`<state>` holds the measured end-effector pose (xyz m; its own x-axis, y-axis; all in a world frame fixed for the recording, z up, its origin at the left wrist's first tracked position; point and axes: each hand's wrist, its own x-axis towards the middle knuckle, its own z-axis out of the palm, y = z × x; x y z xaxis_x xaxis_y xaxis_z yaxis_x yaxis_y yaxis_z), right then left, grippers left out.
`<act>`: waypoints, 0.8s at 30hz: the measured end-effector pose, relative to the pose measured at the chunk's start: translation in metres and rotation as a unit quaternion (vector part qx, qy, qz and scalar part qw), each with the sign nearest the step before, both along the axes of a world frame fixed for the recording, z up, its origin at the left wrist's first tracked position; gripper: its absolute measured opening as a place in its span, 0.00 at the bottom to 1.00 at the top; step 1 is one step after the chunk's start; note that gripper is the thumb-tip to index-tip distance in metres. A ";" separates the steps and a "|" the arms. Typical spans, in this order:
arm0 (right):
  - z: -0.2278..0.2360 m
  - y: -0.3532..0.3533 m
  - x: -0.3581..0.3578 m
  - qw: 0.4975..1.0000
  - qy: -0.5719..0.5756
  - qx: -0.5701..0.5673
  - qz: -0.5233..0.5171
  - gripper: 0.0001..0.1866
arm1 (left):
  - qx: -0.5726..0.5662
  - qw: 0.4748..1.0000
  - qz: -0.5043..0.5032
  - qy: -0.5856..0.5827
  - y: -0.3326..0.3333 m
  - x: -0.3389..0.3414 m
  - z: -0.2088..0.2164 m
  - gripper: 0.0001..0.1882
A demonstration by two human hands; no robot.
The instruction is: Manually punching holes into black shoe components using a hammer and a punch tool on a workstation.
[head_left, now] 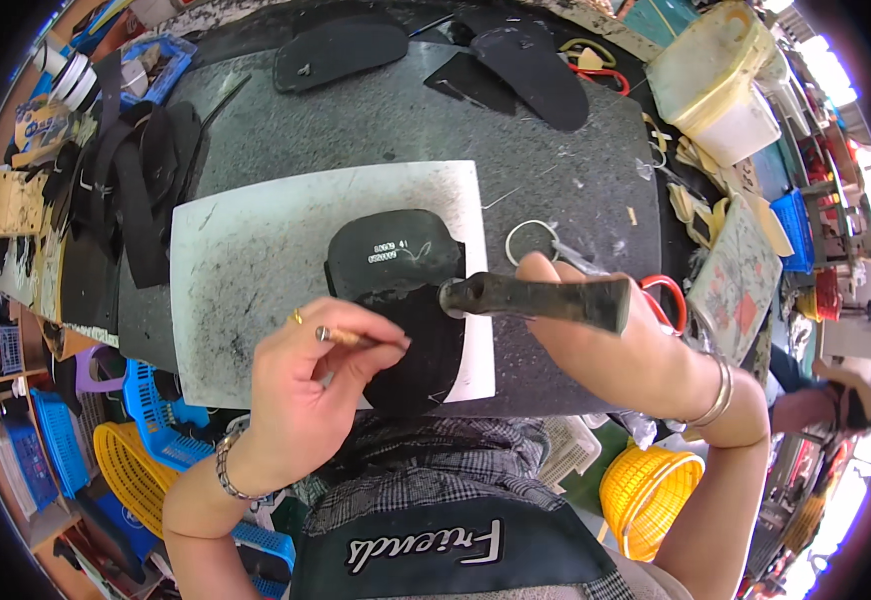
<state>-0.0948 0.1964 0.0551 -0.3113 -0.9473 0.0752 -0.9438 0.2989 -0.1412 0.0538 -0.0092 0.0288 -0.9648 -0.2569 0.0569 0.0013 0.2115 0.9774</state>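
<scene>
On a white board (236,290) lies a black sole-shaped footwear piece (396,250), printed with small white marks. My left hand (306,390) is over its left side. The fingers there are pinched around a slim brown rod (341,338) with a metal-looking end, perhaps a punch; its other end is hidden. To the right, my right hand (596,350) is closed on a hammer (546,302). Its dark bar reaches left over the edge of the black piece, and I cannot tell whether they touch. The fingers are partly hidden behind it.
Black sole pieces (341,52) lie along the back of the grey table (576,180). Black strips (136,190) are heaped at the left. At the right are a clear ring of tape (533,243), red-handled scissors (668,300) and a stained white container (731,120). Yellow baskets (646,500) stand below.
</scene>
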 end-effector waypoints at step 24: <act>0.038 0.003 0.018 0.950 -0.256 -0.089 -0.156 0.20 | -0.108 0.989 -0.100 0.002 -0.006 0.020 -0.010 0.06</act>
<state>-0.0769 0.1991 0.0933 -0.6134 -0.7897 -0.0106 -0.6078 0.4806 -0.6321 0.0737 -0.0156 0.0189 -0.9948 -0.0424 0.0926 0.0672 0.4103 0.9095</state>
